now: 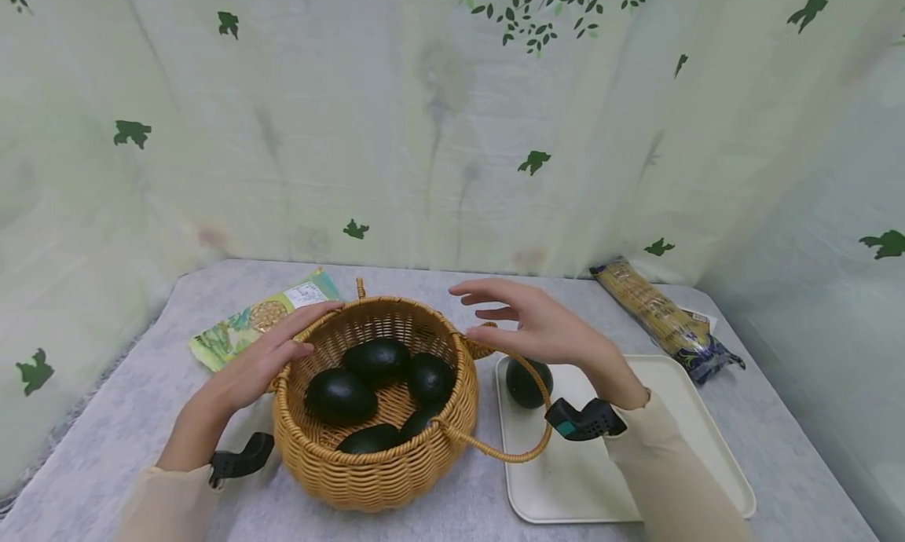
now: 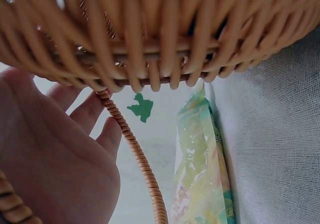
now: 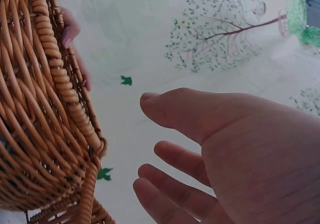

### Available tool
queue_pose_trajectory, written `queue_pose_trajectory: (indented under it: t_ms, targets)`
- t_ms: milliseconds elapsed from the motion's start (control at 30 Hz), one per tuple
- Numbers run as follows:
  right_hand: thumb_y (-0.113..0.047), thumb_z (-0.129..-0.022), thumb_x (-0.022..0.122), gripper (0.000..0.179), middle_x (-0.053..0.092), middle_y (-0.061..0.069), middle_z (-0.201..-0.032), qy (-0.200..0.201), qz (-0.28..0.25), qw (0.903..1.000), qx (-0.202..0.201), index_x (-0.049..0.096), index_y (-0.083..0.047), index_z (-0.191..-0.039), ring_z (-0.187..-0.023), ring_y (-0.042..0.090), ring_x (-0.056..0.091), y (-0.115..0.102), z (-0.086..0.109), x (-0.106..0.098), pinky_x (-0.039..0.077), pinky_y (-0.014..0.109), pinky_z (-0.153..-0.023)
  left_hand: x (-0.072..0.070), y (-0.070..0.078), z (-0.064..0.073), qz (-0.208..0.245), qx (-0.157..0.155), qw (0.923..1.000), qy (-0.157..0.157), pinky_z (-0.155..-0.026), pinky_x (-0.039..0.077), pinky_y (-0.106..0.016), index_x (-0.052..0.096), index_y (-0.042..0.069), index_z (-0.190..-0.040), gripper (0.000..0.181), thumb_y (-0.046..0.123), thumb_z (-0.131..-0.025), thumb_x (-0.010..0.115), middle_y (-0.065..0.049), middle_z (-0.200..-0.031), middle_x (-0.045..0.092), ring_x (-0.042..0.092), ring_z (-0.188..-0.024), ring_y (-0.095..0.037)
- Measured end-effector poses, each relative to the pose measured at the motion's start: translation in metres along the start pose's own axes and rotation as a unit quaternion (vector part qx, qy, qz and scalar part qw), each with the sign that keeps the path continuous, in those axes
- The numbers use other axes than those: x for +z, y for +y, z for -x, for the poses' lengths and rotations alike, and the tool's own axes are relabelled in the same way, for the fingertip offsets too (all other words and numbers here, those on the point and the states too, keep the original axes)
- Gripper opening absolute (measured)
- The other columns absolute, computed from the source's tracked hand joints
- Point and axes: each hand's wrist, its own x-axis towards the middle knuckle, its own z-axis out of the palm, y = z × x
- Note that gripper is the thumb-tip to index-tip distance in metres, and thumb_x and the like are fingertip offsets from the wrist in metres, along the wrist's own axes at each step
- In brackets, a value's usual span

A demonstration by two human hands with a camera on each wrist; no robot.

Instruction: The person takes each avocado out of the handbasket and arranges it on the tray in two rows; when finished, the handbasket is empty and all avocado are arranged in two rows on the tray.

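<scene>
Conceivably, could spill dark avocados [image 1: 339, 398] from the wicker basket [image 1: 375, 485], left of the cream tray [image 1: 566, 487], through a one-sided pull or a snag of the loop handle [image 1: 523, 457] on the right wrist camera [image 1: 581, 421]. Gripping the basket's left side with the left hand [image 1: 261, 361], thumb [image 1: 302, 349] inside; holding the right hand [image 1: 540, 326] empty, fingers [image 1: 481, 286] apart, just right of the basket.
</scene>
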Motion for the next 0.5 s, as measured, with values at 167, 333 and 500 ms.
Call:
queue_pose_trajectory:
  t_ms: [167,333,500]
  targets:
    - [-0.019,-0.1,0.07,0.053,0.054,0.004,-0.151,-0.025,-0.005,0.9996,0.011,0.053,-0.016,-0.15,-0.135,0.021,0.056,-0.004,-0.012,0.005,0.051,0.035,-0.106,0.0,0.001,0.0,0.001,0.004,1.0,0.002,-0.106,0.026,-0.077,0.035,0.032,-0.161,0.055,0.02,-0.108,0.042,-0.01,-0.165,0.034,0.027,-0.149,-0.042]
    - [-0.02,-0.1,0.069,0.053,0.054,0.005,-0.151,-0.052,-0.019,0.9984,0.01,0.052,-0.013,-0.15,-0.136,0.024,0.056,-0.008,-0.021,0.01,0.052,0.037,-0.104,0.002,0.0,0.0,-0.003,0.009,0.9999,0.005,-0.107,0.027,-0.077,0.035,0.032,-0.161,0.054,0.021,-0.109,0.041,-0.008,-0.165,0.034,0.029,-0.148,-0.038]
    - [-0.023,-0.1,0.07,0.051,0.057,0.001,-0.147,-0.071,-0.008,0.9974,0.006,0.054,-0.017,-0.148,-0.133,0.021,0.057,-0.012,-0.03,0.014,0.053,0.038,-0.103,0.002,0.0,-0.001,0.002,0.004,1.0,0.003,-0.106,0.028,-0.077,0.034,0.031,-0.162,0.053,0.022,-0.11,0.041,-0.009,-0.165,0.034,0.028,-0.148,-0.042]
